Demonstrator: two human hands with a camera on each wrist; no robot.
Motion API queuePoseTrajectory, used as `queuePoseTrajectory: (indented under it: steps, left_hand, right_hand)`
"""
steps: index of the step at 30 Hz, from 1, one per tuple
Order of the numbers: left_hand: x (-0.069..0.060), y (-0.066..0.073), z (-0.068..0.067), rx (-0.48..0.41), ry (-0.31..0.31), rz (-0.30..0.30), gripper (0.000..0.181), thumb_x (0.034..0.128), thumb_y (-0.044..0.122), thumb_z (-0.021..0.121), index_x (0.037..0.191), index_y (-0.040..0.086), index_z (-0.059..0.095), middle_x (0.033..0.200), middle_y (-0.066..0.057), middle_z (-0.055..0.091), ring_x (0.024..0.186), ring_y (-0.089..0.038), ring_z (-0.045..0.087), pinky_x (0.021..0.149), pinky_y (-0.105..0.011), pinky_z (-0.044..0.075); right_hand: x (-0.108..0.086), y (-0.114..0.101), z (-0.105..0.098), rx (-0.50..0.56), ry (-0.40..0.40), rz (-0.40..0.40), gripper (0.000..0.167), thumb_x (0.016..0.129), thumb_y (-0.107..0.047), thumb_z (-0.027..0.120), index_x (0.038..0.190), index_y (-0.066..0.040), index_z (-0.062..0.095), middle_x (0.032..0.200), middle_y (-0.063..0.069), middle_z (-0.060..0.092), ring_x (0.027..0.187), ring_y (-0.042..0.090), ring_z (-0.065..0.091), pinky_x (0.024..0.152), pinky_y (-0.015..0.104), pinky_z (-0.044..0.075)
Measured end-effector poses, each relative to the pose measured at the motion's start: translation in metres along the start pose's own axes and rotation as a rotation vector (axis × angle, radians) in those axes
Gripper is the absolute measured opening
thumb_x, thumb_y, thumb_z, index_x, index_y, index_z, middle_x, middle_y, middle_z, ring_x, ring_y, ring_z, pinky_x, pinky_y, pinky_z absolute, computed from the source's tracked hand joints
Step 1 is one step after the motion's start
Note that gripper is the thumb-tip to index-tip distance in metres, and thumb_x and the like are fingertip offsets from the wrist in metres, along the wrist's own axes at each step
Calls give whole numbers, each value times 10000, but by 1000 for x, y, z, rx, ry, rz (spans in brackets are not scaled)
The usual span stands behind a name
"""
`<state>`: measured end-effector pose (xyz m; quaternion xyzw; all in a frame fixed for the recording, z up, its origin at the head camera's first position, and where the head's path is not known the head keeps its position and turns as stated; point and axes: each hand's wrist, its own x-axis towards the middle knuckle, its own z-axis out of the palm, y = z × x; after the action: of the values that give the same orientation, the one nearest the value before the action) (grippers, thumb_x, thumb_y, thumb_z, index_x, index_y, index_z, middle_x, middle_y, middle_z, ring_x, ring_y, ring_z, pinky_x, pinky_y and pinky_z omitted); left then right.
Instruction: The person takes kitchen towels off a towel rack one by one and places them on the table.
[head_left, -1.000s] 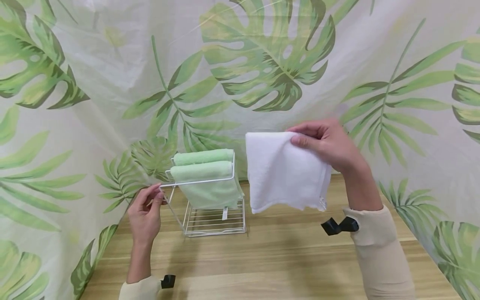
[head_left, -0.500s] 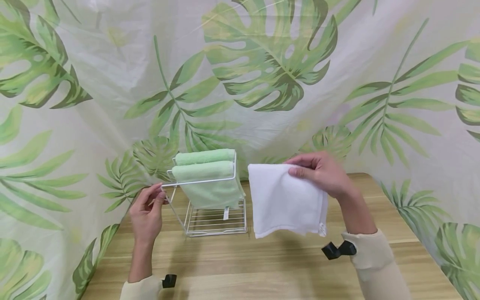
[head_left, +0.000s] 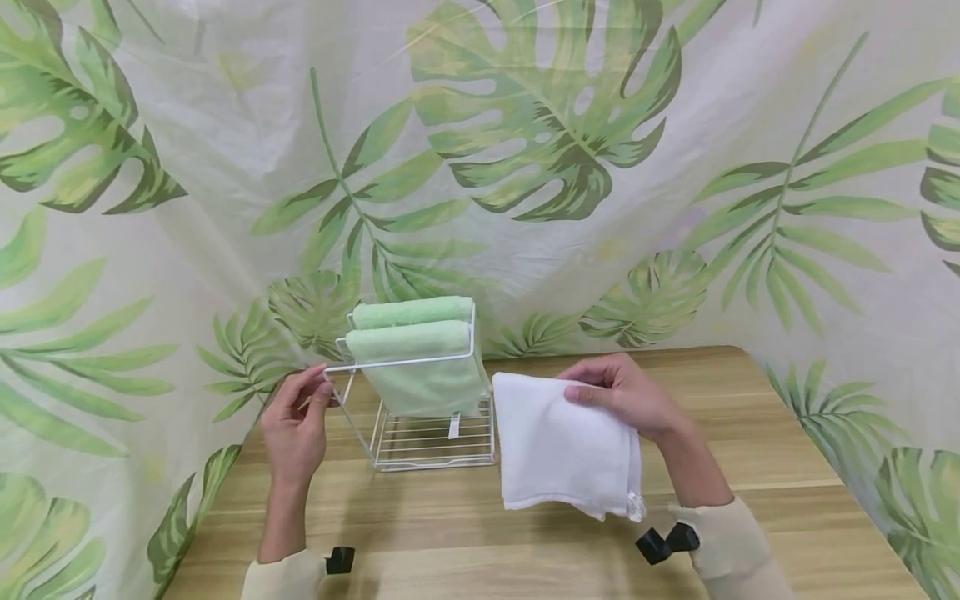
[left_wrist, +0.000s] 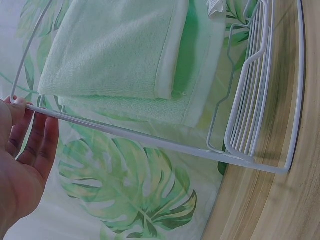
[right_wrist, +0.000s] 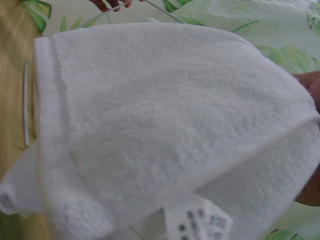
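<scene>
My left hand pinches the front left upper corner of a white wire towel rack. In the left wrist view, its thumb and fingers lie on the rack's rail. Two light green towels hang folded over the rack's bars, a rear towel and a front towel. To the right of the rack, my right hand grips a folded white towel by its top edge, thumb in front. That white towel fills most of the right wrist view and hides most of the hand.
The rack stands on a wood-grain table, with a slatted wire shelf at its base. A leaf-patterned cloth hangs behind and at both sides. A small white label dangles from the front green towel.
My right hand has lowered the white towel and moved it slightly left, nearer the rack's right side. The left hand still pinches the rack corner.
</scene>
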<state>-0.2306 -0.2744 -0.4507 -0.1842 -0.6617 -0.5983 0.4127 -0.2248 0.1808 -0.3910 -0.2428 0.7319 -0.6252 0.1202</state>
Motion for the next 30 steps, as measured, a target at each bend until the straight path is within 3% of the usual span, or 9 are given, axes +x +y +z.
queuePoseTrajectory:
  steps: [10,16,22,26,30]
  left_hand:
    - [0,4,2,51,5,-9,275,929,-251,639,1196,-201,685,988,61,714,816,-24,731,672,-124,650]
    - [0,4,1,86,0,-19,270,938,-237,642,1200,-189,689,982,94,705,811,-9,724,666,-129,650]
    - [1,3,0,90,-4,-23,271,936,-237,644,1198,-187,690,980,97,701,807,-42,730,668,-138,653]
    - [0,3,-1,94,-6,-29,277,936,-238,643,1203,-179,693,980,111,700,811,-37,731,671,-139,654]
    - [-1,3,-1,101,-10,-42,281,940,-233,643,1210,-173,692,984,130,696,824,-1,722,675,-136,653]
  right_hand:
    - [-6,33,15,64,-54,48,319,1007,-59,714,1239,158,681,991,-65,817,755,72,741,632,218,650]
    - [-8,52,19,125,-135,31,350,1017,-53,701,1232,216,633,988,-67,816,783,61,746,650,195,647]
    - [-5,72,21,202,-202,76,402,1024,-37,678,1273,257,566,1024,-55,822,851,74,762,710,196,663]
    - [1,85,18,154,-195,116,402,1025,-58,688,1288,231,593,1029,-66,818,870,74,756,730,189,652]
    - [9,100,13,41,-151,134,353,1028,-86,703,1274,164,664,1054,-15,814,901,67,736,769,181,625]
